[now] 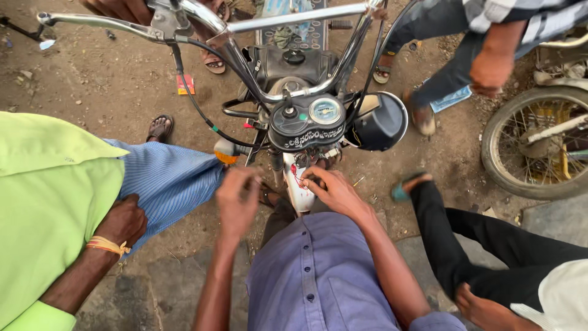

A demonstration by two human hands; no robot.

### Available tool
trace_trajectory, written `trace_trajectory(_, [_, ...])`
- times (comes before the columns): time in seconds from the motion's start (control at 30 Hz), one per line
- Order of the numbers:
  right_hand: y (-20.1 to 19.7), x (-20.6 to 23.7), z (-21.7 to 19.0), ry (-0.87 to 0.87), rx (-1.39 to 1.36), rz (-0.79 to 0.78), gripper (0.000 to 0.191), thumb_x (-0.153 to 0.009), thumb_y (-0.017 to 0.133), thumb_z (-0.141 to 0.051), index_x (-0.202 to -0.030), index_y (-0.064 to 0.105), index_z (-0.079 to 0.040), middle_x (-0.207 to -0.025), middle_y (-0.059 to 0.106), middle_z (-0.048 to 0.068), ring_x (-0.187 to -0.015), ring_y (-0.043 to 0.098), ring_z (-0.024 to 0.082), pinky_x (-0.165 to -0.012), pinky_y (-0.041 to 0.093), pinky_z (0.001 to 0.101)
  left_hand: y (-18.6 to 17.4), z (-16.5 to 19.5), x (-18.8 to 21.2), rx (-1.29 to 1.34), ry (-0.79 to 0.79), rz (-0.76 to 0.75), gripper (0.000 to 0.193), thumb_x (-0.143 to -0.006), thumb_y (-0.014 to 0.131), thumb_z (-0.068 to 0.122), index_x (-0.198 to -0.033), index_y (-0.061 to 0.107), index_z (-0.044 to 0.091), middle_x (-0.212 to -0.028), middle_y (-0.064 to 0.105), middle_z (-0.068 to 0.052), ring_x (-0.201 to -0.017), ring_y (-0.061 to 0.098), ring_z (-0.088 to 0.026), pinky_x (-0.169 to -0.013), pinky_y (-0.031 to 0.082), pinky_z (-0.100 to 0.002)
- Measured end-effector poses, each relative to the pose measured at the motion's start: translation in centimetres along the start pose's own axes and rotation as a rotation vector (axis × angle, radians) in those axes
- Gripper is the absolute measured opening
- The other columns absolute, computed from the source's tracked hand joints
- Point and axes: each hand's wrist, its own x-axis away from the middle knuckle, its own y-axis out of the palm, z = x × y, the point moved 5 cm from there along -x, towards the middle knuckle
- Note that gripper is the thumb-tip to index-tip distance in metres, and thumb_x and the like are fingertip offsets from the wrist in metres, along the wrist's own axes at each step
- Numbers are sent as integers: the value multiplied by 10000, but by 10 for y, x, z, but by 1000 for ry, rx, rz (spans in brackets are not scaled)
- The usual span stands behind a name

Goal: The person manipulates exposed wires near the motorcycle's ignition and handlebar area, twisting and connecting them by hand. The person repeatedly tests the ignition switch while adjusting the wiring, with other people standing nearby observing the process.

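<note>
The small white mudguard (pixel 298 187) sits at the front of the motorbike, right under the round black headlamp shell (pixel 381 121) and the black panel with the dial (pixel 326 111). The right hand (pixel 331 190) rests on it, fingers (pixel 313 179) curled and pressed against its top edge near some red wires (pixel 294 175). The left hand (pixel 239 199) hangs just beside it with the fingers bent together; I cannot tell if it holds anything. It looks like the step in hand is working at the wires or a small part just above the mudguard, and it seems only begun. Any next move would need small, careful fingers, since the spot is tight. The shiny handlebar (pixel 214 27) spreads wide above. A person in a green shirt (pixel 49 202) crouches on the left, another in black trousers (pixel 490 239) on the right. A spoked wheel (pixel 539 141) stands on the dirt ground (pixel 116 86).
</note>
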Motion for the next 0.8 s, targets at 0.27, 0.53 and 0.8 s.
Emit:
trace_trajectory(0.27, [8,0,24,-110,-211,-25,226,-952,686,-258,-1115,722,-105,-850,689,29,-692,553,95,-634,478,310,78,-23,45,247,-266,-100,330,-873,758,60,-1198,708,71,-1188,703,-69,-851,672,-129,-725,560,-270])
trace_trajectory(0.53, [-11,4,44,-128,-85,-105,504,-761,772,-131,-1258,688,-116,-901,680,78,-662,531,160,-621,483,327,90,9,24,-63,147,-250,334,-905,740,31,-1231,718,98,-1188,702,-93,-1011,712,-252,-833,574,-334])
trace_trajectory(0.8, [1,3,56,-419,6,-249,542,-780,684,-30,-1310,644,-137,-1185,677,91,-1106,646,313,-919,524,413,87,17,37,-518,316,-423,257,-870,756,122,-1116,688,99,-1023,658,-93,-945,646,-270,-823,515,-414])
